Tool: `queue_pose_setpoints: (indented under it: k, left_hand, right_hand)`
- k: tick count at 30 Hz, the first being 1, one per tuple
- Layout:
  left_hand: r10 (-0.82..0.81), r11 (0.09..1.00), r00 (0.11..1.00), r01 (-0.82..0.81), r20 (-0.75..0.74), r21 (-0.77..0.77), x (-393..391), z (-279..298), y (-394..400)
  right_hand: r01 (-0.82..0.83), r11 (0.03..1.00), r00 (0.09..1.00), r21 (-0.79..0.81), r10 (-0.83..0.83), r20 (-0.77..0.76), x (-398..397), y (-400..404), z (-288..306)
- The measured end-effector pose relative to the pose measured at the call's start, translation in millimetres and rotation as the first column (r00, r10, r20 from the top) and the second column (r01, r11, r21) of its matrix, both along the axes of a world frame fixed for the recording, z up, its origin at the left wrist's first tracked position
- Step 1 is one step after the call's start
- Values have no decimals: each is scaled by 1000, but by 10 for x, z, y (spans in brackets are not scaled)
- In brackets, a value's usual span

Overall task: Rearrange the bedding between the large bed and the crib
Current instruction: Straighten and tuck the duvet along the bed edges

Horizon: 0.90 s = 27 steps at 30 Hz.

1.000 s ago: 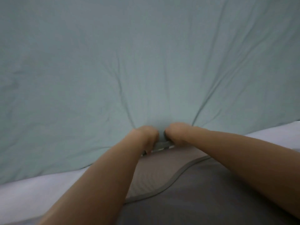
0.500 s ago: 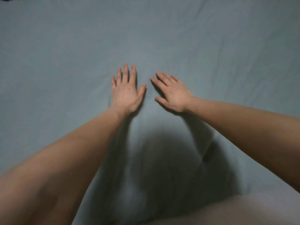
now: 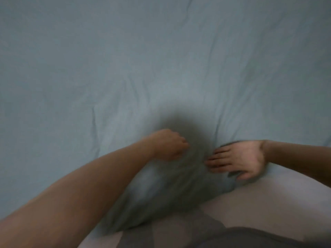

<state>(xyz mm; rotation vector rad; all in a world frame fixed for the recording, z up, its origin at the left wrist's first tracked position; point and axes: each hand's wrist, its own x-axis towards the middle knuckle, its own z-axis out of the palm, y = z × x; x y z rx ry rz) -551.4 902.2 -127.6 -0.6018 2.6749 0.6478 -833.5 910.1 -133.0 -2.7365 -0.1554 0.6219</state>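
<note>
Left hand [image 3: 169,144] reaches forward with fingers curled into a fist on the pale blue-green cotton sheet [image 3: 161,68]; whether it pinches cloth cannot be told. Right hand [image 3: 238,159] lies palm up, fingers straight and spread, on the sheet's near edge. The sheet covers the bed, creased toward both hands, blurred nearby.

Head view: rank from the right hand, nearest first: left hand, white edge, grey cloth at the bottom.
1. White edge: right beside the right hand, just below it.
2. Left hand: to its left, across the sheet.
3. Grey cloth: bottom edge, farthest.
</note>
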Motion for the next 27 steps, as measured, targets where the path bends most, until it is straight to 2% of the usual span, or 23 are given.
queue_pose_setpoints:
  k: [2, 4, 5, 8, 11, 12, 15, 17, 20, 24, 27]
  left_hand:
    - [239, 971, 970, -240, -48, -13, -257, 103, -163]
    - [416, 909, 905, -411, -90, 77, -632, 197, -203]
    - [457, 887, 885, -446, -86, 120, -849, 234, -152]
    - [416, 899, 909, -408, -19, 159, -1436, 170, 192]
    - [323, 925, 931, -348, 169, 151, -2102, 25, 662]
    - [334, 922, 915, -367, 228, 124, -2318, -23, 796]
    - [470, 868, 807, -496, 358, -21, -2805, -148, 1030]
    - [553, 828, 757, -545, 348, -130, -3144, -262, 1045]
    - [625, 779, 704, -591, 339, -208, -3414, -445, 913]
    - [622, 781, 744, -611, 244, -128, -3459, -388, 619]
    - [547, 835, 803, -544, 236, -83, -3321, -175, 426]
  right_hand:
    - [36, 997, 998, -75, -32, 54, -202, -169, 96]
    - [81, 989, 997, -126, -83, -5, -535, -296, 193]
    - [89, 985, 992, -147, -101, -73, -727, -321, 235]
    - [39, 986, 959, -160, -82, -272, -1214, -364, 223]
    - [34, 986, 804, -166, -125, -582, -1650, -276, 221]
    - [47, 979, 782, -197, -159, -603, -1777, -221, 226]
    - [131, 950, 769, -284, -278, -575, -2099, -15, 120]
    - [173, 913, 757, -370, -363, -543, -2316, 106, 46]
    - [245, 833, 731, -496, -495, -470, -2408, 235, -107]
    - [227, 805, 864, -549, -426, -267, -2445, 154, -276]
    - [391, 795, 811, -464, -536, -235, -2405, 89, -207]
